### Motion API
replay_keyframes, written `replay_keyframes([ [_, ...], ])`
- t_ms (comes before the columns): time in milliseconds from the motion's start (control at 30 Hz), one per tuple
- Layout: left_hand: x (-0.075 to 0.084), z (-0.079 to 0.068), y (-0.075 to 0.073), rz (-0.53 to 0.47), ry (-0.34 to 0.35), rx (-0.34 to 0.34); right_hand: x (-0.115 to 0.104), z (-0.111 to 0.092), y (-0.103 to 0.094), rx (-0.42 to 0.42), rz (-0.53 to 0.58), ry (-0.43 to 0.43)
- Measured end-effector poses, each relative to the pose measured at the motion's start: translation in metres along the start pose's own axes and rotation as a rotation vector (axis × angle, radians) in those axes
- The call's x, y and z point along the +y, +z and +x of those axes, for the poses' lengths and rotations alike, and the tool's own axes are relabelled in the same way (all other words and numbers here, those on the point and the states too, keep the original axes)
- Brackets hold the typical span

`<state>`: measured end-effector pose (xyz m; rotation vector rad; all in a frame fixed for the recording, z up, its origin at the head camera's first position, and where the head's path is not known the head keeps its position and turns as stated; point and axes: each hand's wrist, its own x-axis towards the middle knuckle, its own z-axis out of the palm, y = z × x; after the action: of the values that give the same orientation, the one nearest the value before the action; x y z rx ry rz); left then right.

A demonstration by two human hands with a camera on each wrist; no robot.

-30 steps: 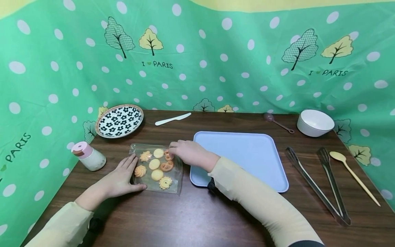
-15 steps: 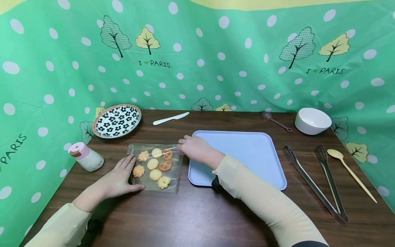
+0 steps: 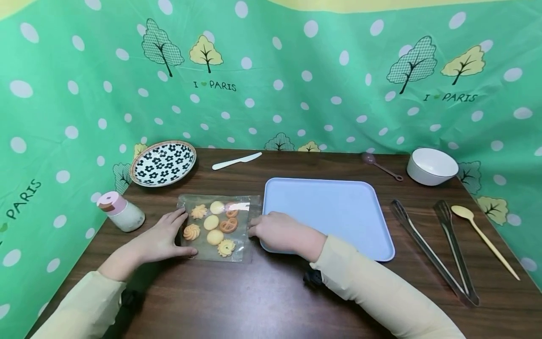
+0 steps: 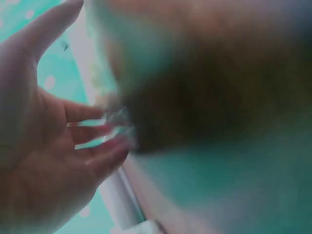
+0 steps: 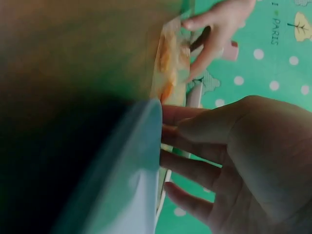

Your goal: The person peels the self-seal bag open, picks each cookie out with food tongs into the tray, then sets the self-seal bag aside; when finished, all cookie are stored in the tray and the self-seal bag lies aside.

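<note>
At the left part of the table (image 3: 237, 301), the left hand (image 3: 163, 240) lies released, its fingers extended along the left edge of a clear bag (image 3: 240, 238) and its thumb resting at the lower left corner. The right hand (image 3: 277, 230) is likewise released, fingers loosely extended and parted, the tips at the bag's right side; in the right wrist view they lie just beyond the rim of the tray (image 3: 334, 212). The bag lies flat between the two hands and contains cookies (image 3: 211, 222), round, swirled and pretzel-shaped, visible through the glossy film. Pale sleeves (image 3: 372, 282) cover both forearms.

Immediately right of the bag, the pale blue tray lies partly behind the right hand. Left of the bag stands a jar (image 3: 122, 212) with a pink lid. Behind these are a flower-patterned plate (image 3: 163, 163) and a white knife (image 3: 237, 161). Farther right, a mauve spoon (image 3: 369, 158) lies near a white bowl (image 3: 432, 175); nearer the person, spread metal tongs (image 3: 458, 249) lie beside a gold spoon (image 3: 463, 213). A green, white-spotted cloth (image 3: 271, 56), printed with trees, forms the background.
</note>
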<state>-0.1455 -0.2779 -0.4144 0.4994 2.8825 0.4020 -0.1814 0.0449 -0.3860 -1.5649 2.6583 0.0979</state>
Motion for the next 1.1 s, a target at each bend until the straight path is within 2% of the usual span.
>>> replay_keyframes([
  [100, -0.01, 0.005, -0.01, -0.028, 0.028, -0.011, -0.004, -0.005, 0.002, 0.007, 0.015, 0.016],
  [233, -0.026, 0.016, -0.019, -0.05, 0.086, 0.044, -0.005, -0.008, 0.004, 0.022, 0.039, 0.024],
  [367, -0.037, 0.027, -0.017, -0.082, 0.142, 0.119, -0.005, -0.008, 0.008, 0.038, 0.051, 0.022],
  [467, -0.042, 0.031, -0.015, -0.113, 0.12, 0.126, -0.004, -0.008, 0.01, 0.041, 0.057, 0.021],
  [633, -0.042, 0.03, -0.013, -0.135, 0.07, 0.147, -0.005, -0.008, 0.01, 0.041, 0.075, 0.026],
  [867, -0.039, 0.031, -0.007, -0.117, 0.133, 0.252, -0.004, -0.008, 0.01, 0.062, 0.098, 0.027],
  [1100, -0.037, 0.033, -0.001, -0.131, 0.136, 0.324, -0.004, -0.007, 0.011, 0.068, 0.131, 0.036],
])
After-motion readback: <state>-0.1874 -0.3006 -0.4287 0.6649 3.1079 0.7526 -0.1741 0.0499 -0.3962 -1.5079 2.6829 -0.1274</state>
